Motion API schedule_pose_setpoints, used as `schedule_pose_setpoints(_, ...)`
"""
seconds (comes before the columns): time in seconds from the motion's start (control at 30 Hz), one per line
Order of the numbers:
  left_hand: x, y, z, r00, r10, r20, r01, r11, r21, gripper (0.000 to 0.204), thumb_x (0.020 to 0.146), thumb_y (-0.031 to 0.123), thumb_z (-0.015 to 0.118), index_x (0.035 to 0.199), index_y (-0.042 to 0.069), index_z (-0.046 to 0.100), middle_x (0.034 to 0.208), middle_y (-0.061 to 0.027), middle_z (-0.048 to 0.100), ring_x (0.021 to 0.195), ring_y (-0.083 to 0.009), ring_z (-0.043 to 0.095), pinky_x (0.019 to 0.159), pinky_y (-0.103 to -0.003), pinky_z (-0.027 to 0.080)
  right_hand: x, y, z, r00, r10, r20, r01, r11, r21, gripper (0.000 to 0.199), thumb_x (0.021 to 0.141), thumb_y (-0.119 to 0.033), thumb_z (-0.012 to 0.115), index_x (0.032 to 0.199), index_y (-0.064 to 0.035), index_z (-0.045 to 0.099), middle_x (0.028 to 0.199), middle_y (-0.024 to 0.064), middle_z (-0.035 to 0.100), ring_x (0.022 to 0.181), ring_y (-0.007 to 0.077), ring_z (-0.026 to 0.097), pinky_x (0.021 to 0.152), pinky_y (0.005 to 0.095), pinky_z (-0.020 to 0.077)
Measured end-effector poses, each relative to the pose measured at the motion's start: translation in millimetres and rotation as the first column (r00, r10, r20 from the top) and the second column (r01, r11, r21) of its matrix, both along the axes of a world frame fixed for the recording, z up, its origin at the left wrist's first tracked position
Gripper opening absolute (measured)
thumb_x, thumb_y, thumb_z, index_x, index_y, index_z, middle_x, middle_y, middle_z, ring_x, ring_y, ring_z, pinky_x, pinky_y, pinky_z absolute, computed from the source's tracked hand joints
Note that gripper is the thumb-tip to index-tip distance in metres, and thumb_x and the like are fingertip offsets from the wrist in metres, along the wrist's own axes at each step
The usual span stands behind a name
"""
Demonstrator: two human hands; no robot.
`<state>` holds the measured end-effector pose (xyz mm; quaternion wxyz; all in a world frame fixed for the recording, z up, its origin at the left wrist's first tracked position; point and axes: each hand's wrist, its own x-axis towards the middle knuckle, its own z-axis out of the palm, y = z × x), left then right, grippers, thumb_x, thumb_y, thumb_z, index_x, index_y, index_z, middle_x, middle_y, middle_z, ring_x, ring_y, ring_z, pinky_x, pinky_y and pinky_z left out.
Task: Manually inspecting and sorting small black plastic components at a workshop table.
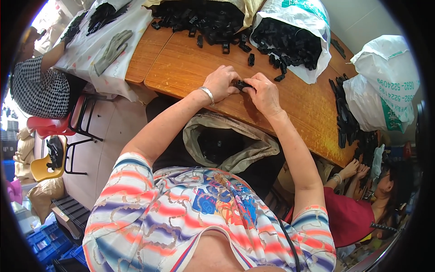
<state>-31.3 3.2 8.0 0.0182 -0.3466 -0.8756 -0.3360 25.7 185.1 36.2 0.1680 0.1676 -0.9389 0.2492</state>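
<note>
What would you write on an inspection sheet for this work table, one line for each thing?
Surface: brown wooden table, looking worn and yellowish near its edge.
Job's things: small black part between the hands; loose black pieces at the far side; white bag with more spilling out; open cloth sack below the table edge, contents too dark to tell.
Clutter: grey glove on the cloth-covered table at left.
Hands: left hand and right hand both pinch the black part.
Cables: thin black cord over the person's shirt; where it leads cannot be seen.
Surroundings: one co-worker each side; blue crates at lower left.
</note>
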Motion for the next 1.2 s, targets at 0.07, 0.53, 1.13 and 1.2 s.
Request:
schedule_pose_setpoints(0.07,0,1,1,1.0,-0.001,0.019,0.001,1.0,0.006,0.025,0.073,0.019,0.077,0.096,0.009,0.071,0.099,-0.0073,0.062,0.1,-0.028,0.055,0.088,-0.038,0.048,0,1,-1,1.0,0.011,-0.002,-0.011,1.0,0.024,0.02,0.075,-0.008,0.074,0.094,-0.0072,0.073,0.087,0.0076,0.063,0.076,0.0292,0.064,0.067,0.0385,0.052)
schedule_pose_setpoints(0.53,-24,-9,13,0.931,-0.239,0.277,0.243,0.97,0.021,0.025,0.076,0.007,0.067,0.102,0.007,0.068,0.1,-0.0121,0.062,0.099,-0.0294,0.059,0.09,-0.038,0.049,23,-2,-3,0.993,-0.024,0.119,-0.005,0.972,0.236,0.025,0.081,-0.015,0.069,0.104,-0.0065,0.067,0.09,0.0125,0.06,0.081,0.0324,0.064,0.069,0.0415,0.0537)
schedule_pose_setpoints(1.13,-44,16,1,0.95,0.15,-0.275,-0.144,0.989,0.042,0.011,0.076,0.008,0.065,0.086,0.005,0.06,0.093,-0.0112,0.061,0.093,-0.0308,0.057,0.081,-0.039,0.05,43,62,7,0.981,-0.138,-0.136,0.139,0.99,-0.005,0.012,0.079,-0.005,0.067,0.091,-0.0073,0.069,0.084,0.0128,0.062,0.078,0.0328,0.064,0.066,0.0412,0.0521)
schedule_pose_setpoints(1.2,-20,21,5,0.973,0.039,-0.228,-0.033,0.999,0.031,0.014,0.077,0.004,0.064,0.09,0.005,0.059,0.093,-0.0106,0.061,0.093,-0.0304,0.057,0.081,-0.039,0.049,14,80,4,0.966,-0.222,-0.131,0.231,0.971,0.058,0.013,0.081,-0.004,0.067,0.094,-0.0071,0.069,0.087,0.0125,0.062,0.081,0.0334,0.064,0.069,0.0418,0.0522)
